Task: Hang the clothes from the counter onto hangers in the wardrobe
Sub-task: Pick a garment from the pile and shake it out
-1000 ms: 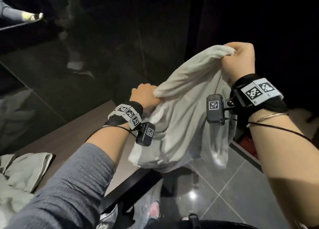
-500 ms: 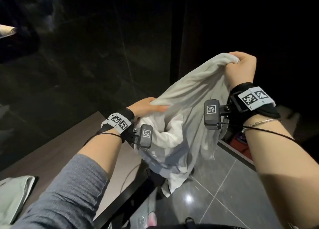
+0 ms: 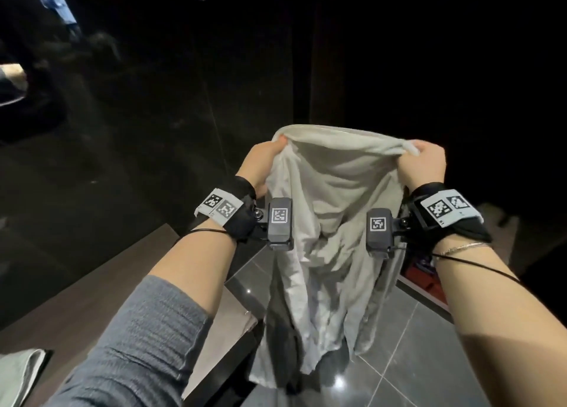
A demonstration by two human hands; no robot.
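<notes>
My view is dim: the upper frame is nearly black, a glare spot shines on the floor tiles (image 3: 339, 382) bottom centre, edges bend and blur slightly.

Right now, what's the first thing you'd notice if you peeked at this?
A pale, crumpled garment hangs in the middle, stretched wide along its top edge. The left hand and the right hand each grip one upper corner, holding it up over the shiny grey floor tiles. Another light cloth lies on the counter at bottom left.

Left hand (image 3: 260, 164), right hand (image 3: 425, 164): closed grip.
</notes>
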